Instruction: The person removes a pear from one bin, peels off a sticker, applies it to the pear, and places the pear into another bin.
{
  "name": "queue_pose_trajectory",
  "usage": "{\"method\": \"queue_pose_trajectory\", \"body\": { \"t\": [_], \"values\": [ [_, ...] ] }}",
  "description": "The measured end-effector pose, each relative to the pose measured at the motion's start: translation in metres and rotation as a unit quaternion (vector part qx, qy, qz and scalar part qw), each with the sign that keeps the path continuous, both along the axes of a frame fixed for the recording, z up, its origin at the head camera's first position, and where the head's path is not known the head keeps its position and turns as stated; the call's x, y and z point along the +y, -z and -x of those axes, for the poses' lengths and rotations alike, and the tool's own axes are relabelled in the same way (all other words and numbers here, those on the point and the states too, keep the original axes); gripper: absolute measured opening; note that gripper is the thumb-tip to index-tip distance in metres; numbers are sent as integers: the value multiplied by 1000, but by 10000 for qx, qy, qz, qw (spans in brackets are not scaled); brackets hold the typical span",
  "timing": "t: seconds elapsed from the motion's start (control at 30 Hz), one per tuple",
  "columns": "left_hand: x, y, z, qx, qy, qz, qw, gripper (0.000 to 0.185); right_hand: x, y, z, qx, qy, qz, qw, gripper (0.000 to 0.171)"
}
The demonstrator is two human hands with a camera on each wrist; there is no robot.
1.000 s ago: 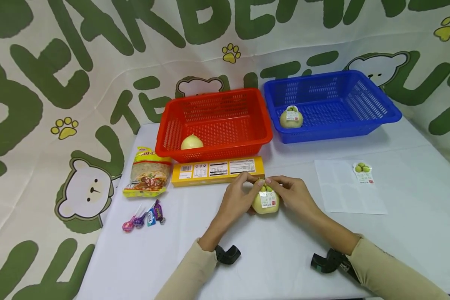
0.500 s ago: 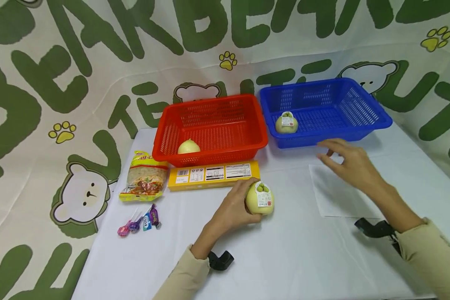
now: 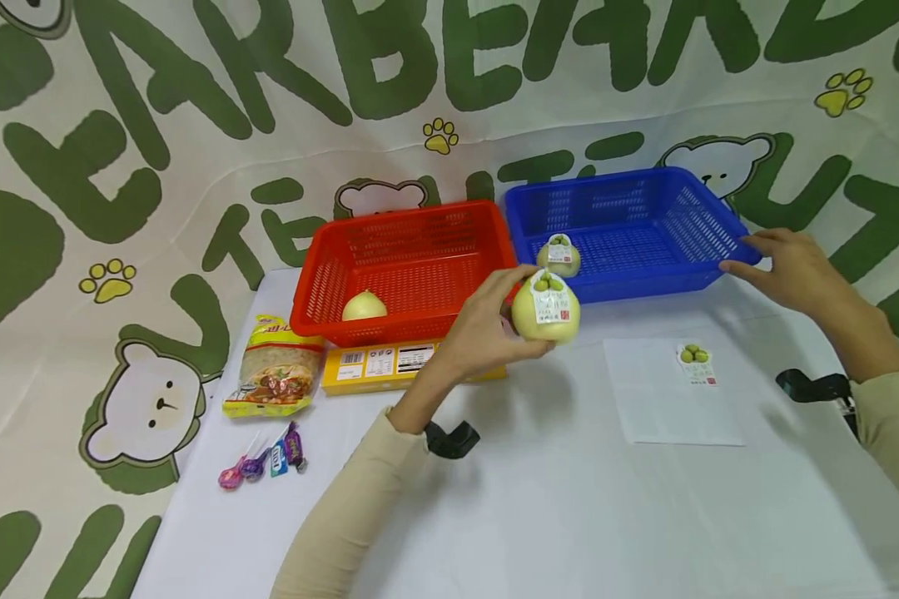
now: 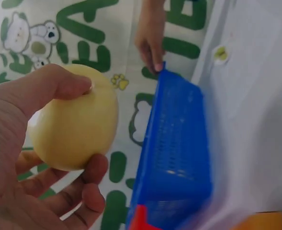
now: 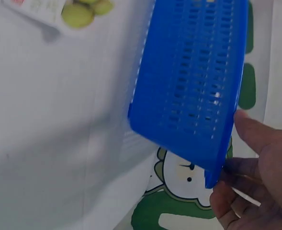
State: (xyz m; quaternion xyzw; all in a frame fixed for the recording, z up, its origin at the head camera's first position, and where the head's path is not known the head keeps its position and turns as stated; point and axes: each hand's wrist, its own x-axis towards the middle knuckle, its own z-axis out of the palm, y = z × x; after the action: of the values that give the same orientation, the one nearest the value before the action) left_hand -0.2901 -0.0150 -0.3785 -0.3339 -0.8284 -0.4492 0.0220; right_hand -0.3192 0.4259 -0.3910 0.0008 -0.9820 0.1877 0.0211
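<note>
My left hand (image 3: 487, 324) grips a round pale yellow pear (image 3: 550, 324) above the table, in front of the baskets. A white label with green fruit printed on it (image 3: 548, 295) is stuck on its side facing me. In the left wrist view, thumb and fingers wrap around the pear (image 4: 78, 124). At the right front corner of the blue basket (image 3: 644, 279), my right hand (image 3: 802, 270) pinches the rim; the right wrist view shows its thumb (image 5: 253, 132) on the rim and fingers below. Inside that basket sits another labelled pear (image 3: 558, 258), at the left.
A red basket (image 3: 404, 333) with one unlabelled pear (image 3: 364, 306) stands left of the blue one. Before it lie a yellow box (image 3: 378, 378), a noodle packet (image 3: 279, 370) and several candies (image 3: 270, 462). A white sheet (image 3: 667, 416) with one sticker (image 3: 695, 363) lies at right.
Both hands were at the pear on the table. The right hand left it and moved right to the blue basket's corner. The left hand has lifted the pear up towards the baskets.
</note>
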Motion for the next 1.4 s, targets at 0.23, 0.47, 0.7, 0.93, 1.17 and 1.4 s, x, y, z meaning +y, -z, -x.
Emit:
{"method": "queue_pose_trajectory", "body": {
  "t": [0.23,0.47,0.7,0.93,1.17,1.4],
  "values": [
    [36,-28,52,120,-65,365,9992,86,-4,0,-2,-43,196,117,9997,82],
    [85,-48,104,-115,-21,1162,9932,93,0,-3,2,-43,110,97,9999,82],
    [124,-32,155,-222,-17,1943,9807,88,0,2,2,-26,35,86,10000,80],
    [146,-5,180,258,-465,2989,9528,88,-4,1,2,-3,86,88,9999,84],
    [158,21,185,479,-528,4113,9087,79,-8,5,2,-12,18,208,9998,84],
    [168,28,186,462,-207,4469,8931,85,-1,5,3,61,195,213,9996,83]
  ]
}}
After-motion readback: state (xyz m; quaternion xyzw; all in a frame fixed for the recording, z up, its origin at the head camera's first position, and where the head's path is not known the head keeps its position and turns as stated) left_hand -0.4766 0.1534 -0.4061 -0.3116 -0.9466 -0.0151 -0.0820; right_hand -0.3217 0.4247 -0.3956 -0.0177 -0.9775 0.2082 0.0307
